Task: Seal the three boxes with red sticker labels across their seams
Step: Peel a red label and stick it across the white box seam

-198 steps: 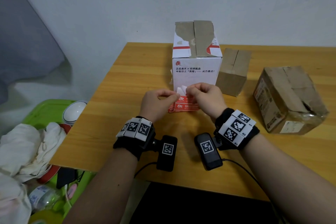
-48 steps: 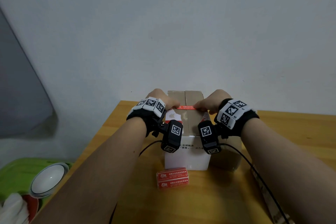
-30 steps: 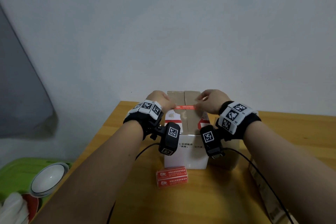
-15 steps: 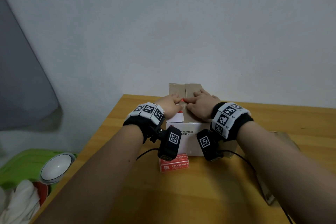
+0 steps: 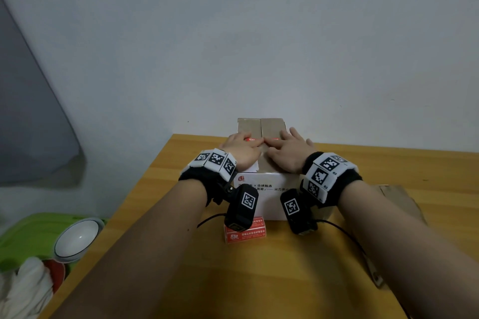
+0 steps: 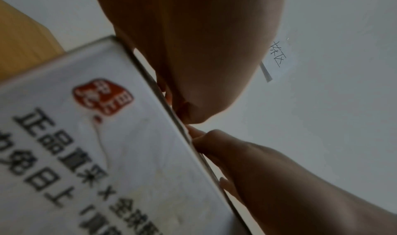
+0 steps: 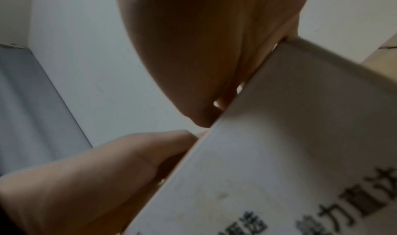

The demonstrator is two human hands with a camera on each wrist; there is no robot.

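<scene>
Two hands: your left hand (image 5: 242,149) and right hand (image 5: 287,154) lay flat, fingers straight, grasping nothing.
Item: thin red sticker label (image 5: 259,140), pressed under both sets of fingertips.
Location: atop the white printed cardboard box (image 5: 269,189).
Axis: label ran left-right, crossing the front-back seam.
Nearer hand: neither; you flanked the seam evenly.

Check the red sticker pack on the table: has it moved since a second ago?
No. The red sticker pack lies on the wooden table just in front of the white box, as before; only the camera view shifted.
</scene>
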